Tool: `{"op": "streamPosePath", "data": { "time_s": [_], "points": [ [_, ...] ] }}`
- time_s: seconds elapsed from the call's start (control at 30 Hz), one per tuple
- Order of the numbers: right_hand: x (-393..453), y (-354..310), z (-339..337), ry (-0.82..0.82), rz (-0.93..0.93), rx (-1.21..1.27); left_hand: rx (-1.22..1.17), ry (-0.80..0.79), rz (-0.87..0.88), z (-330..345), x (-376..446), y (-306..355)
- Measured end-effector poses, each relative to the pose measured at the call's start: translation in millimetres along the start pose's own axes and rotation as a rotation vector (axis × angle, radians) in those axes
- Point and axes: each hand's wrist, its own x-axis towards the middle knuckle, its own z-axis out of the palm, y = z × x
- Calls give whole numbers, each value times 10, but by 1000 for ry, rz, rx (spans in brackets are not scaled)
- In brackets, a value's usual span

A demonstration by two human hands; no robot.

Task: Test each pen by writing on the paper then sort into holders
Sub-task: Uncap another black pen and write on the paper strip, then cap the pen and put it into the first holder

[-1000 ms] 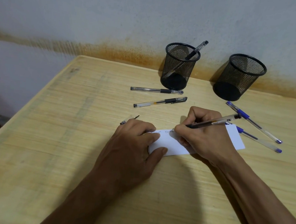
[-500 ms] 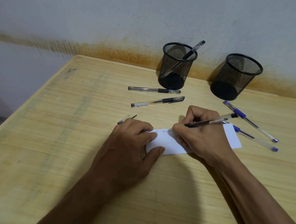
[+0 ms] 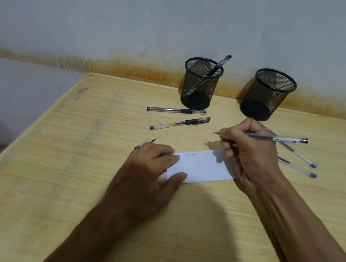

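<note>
R hand [image 3: 248, 150] pinches the tested pen [image 3: 277, 138] near its tip, fingers curled round the barrel, nib raised clear of the paper [image 3: 202, 167] and pointing left, cap end sticking out right. L hand [image 3: 153, 169] lies flat w/ straight fingers and thumb pressing the paper's left end to the table [image 3: 59, 162]; it holds nothing.

Step in hand, as I judge it: test writing done, pen goes into a holder. To do it well I'd carry the pen up and back w/ the wrist, turn it near upright over the chosen rim, lower it in, not toss it — the mesh cups look light and could tip. Left holder [image 3: 200, 85] already has one black pen [image 3: 219, 65] leaning in it; right holder [image 3: 268, 95] looks empty. Which cup suits this pen I can't tell. Keep the L hand down so the paper doesn't slide.

The pen: slim clear barrel, dark ink core, dark end cap, approx level above the table. Paper is a small white strip w/ faint handwriting near its left end, just in front of me. Two black pens [image 3: 176, 110] lie below the left holder; blue-capped pens [image 3: 297, 168] lie right, partly behind the R hand.
</note>
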Motion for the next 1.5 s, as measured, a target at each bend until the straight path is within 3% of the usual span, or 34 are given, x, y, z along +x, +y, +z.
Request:
{"op": "streamPosePath", "data": {
  "time_s": [0.17,0.3,0.5,0.67,0.77,0.87,1.03,1.27,1.5],
  "points": [
    [-142,-285,-143,-24,-114,6,92,244,-225,-135,83,2],
    [-383,-309,-303,-63,-114,-146,198,80,-431,-219,111,-65],
    [-684,-324,-514,-47,3,-151,243,80,-447,-193,128,-57],
    [-783,-287,-582,89,10,-51,237,163,-454,-220,110,29],
    [-770,-305,-605,161,2,-40,112,317,-468,-313,92,181],
    [-778,-380,-555,93,-35,-32,-219,396,-516,-391,88,407],
    [-846,-529,-402,-33,-144,-16,-518,289,-440,-406,63,689],
    [-901,-534,-342,-85,-279,-140,-697,204,-348,-371,-68,940],
    [-899,-504,-351,-125,-288,-156,-733,180,-333,-410,-96,945]
  ]
}}
